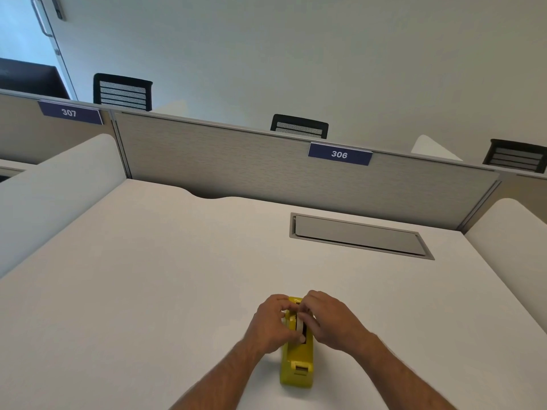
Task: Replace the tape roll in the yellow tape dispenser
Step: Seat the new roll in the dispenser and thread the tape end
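Currently both hands are on the yellow tape dispenser (297,362), which sits on the white surface (177,276) near its close edge, right of centre. Dispenser lies lengthwise, cutter end toward the camera, roll end pointing away.

Left hand (270,324) wraps the left side of the dispenser's far half; its grip is closed on the body, thumb lying across the top by the slot. Right hand (330,319) comes in from the right, fingers curled over the top. Its fingertips pinch the tape roll (299,322), a pale narrow ring seen edge-on, standing in the slot. Can't tell whether the roll is fully seated on the hub or partly lifted; the fingers cover that area.

Both forearms enter from the bottom edge and converge on the dispenser.

Elsewhere on the surface: a grey recessed cable hatch (359,235), lid shut, well beyond the dispenser and to the right. Grey divider panel (236,161) runs along the back with a blue tag reading 306 (339,154); a second tag reading 307 (69,112) sits on the next panel left. Black mesh chair backs (299,127) show above the divider.
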{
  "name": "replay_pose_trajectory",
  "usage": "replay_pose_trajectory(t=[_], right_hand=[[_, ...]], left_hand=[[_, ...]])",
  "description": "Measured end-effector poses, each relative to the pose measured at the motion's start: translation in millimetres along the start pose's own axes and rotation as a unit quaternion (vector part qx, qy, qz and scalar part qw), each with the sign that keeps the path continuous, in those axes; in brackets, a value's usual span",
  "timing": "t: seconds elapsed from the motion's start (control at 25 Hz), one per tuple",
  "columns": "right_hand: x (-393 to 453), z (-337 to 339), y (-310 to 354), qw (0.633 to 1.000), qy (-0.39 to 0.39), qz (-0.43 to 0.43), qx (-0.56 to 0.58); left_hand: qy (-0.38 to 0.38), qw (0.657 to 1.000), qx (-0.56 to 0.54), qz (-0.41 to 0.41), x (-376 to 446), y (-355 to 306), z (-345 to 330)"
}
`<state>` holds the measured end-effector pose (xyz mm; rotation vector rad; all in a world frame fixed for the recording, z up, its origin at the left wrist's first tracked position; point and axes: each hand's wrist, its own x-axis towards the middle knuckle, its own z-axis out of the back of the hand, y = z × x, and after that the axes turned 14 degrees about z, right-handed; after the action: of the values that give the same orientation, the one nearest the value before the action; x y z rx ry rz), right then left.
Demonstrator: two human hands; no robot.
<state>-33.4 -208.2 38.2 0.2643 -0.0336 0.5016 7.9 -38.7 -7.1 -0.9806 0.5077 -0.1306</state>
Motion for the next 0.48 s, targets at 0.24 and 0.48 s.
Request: replay_pose_trajectory(t=[0.24, 0.48], right_hand=[[5.4, 1.8, 1.7, 1.0, -0.007, -0.011, -0.025], [8.6, 4.4, -0.5, 0.999, -0.016, -0.027, -0.033]], left_hand=[[-0.008, 1.0, 0.011, 0.0, 1.2, 1.3, -1.2], [-0.008, 1.0, 0.015, 0.003, 0.2, 1.4, -1.7]])
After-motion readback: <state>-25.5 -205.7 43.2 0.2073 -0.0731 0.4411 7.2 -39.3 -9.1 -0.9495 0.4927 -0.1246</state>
